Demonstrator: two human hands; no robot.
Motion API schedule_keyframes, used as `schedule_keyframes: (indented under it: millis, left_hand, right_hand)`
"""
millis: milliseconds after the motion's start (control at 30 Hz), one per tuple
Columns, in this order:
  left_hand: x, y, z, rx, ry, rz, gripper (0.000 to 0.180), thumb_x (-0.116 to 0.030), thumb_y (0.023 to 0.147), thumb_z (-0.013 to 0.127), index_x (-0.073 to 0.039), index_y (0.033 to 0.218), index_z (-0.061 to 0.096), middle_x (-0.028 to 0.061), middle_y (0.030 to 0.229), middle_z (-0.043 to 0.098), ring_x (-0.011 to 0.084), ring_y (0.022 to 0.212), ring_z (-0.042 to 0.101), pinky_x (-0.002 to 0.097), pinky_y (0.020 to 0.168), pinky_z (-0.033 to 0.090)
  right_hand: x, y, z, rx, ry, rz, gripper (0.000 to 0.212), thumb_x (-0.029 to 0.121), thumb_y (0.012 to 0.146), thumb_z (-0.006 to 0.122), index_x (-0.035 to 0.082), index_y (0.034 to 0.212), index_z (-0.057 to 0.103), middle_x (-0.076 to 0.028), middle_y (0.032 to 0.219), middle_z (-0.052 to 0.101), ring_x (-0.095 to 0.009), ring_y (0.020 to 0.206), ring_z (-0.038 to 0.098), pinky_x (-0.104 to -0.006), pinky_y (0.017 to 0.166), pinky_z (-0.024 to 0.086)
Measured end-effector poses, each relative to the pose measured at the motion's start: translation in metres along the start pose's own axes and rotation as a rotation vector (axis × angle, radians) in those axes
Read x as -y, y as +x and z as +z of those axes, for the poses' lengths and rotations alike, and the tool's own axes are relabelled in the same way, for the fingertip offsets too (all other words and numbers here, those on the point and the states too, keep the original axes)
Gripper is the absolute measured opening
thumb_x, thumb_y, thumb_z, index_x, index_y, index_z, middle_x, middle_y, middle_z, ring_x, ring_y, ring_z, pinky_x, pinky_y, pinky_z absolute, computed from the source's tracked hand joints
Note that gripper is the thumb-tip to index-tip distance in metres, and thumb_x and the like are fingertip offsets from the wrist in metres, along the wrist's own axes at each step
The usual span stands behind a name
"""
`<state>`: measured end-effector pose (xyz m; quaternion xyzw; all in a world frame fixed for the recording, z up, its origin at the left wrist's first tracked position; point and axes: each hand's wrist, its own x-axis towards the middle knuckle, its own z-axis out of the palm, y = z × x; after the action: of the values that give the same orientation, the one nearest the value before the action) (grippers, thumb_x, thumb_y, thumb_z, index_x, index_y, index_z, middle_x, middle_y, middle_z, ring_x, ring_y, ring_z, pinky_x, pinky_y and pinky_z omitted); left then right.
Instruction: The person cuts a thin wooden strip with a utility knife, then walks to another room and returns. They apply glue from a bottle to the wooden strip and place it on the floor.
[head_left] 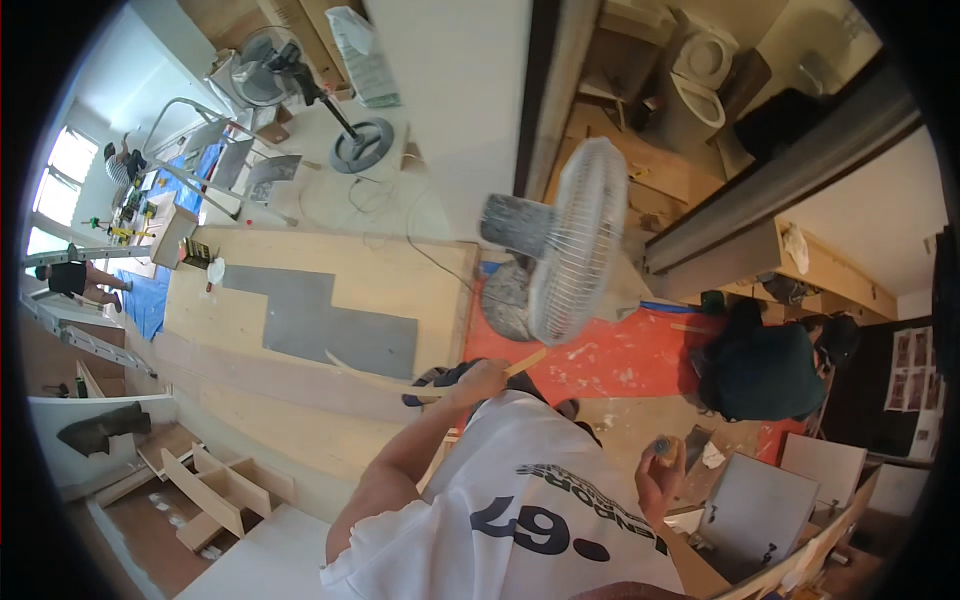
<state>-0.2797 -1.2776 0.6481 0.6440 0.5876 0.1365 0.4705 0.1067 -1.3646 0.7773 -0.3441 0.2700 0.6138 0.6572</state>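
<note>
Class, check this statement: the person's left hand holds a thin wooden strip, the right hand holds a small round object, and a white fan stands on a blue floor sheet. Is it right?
Not quite. The head view shows the white fan standing on a red floor sheet, not blue. The rest holds: the left hand grips the thin wooden strip, and the right hand holds the small round object.

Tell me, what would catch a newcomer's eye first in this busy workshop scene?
Probably the white pedestal fan standing tilted at the centre, above a red floor sheet. Just below it, the person's left hand grips a long thin wooden strip, while the right hand holds a small roundish object too blurred to identify. To the left lies a large plywood board with a grey stepped patch.
</note>
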Motion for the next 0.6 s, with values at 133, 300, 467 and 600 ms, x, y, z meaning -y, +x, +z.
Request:
schedule_keyframes:
  millis: [133,300,467,600]
  left_hand:
    - [-0.076,0.008,0.069,-0.153,0.118,-0.119,0.018,-0.014,0.086,0.049,-0.003,0.097,0.059,0.0248,0.083,0.064,0.0411,0.077,0.063,0.0514,0.070,0.048]
    - [-0.111,0.039,0.080,-0.191,0.055,-0.181,0.017,-0.014,0.087,0.051,-0.002,0.096,0.058,0.0254,0.084,0.062,0.0424,0.080,0.061,0.0512,0.069,0.047]
    - [-0.163,0.106,0.069,-0.267,0.001,0.004,0.014,-0.012,0.088,0.052,0.000,0.093,0.058,0.0236,0.086,0.062,0.0421,0.081,0.060,0.0491,0.069,0.046]
    - [-0.193,0.193,0.073,-0.279,-0.238,0.030,0.014,-0.012,0.088,0.051,0.000,0.093,0.058,0.0213,0.083,0.062,0.0401,0.077,0.060,0.0444,0.067,0.047]
  right_hand:
    - [0.077,0.067,0.020,0.080,-0.129,-0.019,0.025,0.022,0.087,0.066,0.003,0.102,0.062,-0.009,0.098,0.067,-0.021,0.094,0.064,-0.0330,0.083,0.055]
    - [0.121,0.103,0.086,0.222,-0.259,-0.109,0.025,0.023,0.088,0.063,0.002,0.103,0.062,-0.009,0.100,0.067,-0.021,0.094,0.064,-0.0322,0.080,0.056]
    - [0.124,0.166,0.145,0.282,-0.361,0.048,0.021,0.025,0.089,0.061,0.007,0.101,0.062,-0.007,0.093,0.067,-0.020,0.083,0.064,-0.0325,0.071,0.056]
    - [0.105,0.207,0.216,0.296,-0.414,0.138,0.022,0.028,0.090,0.059,0.009,0.100,0.062,-0.006,0.095,0.068,-0.020,0.085,0.064,-0.0332,0.068,0.056]
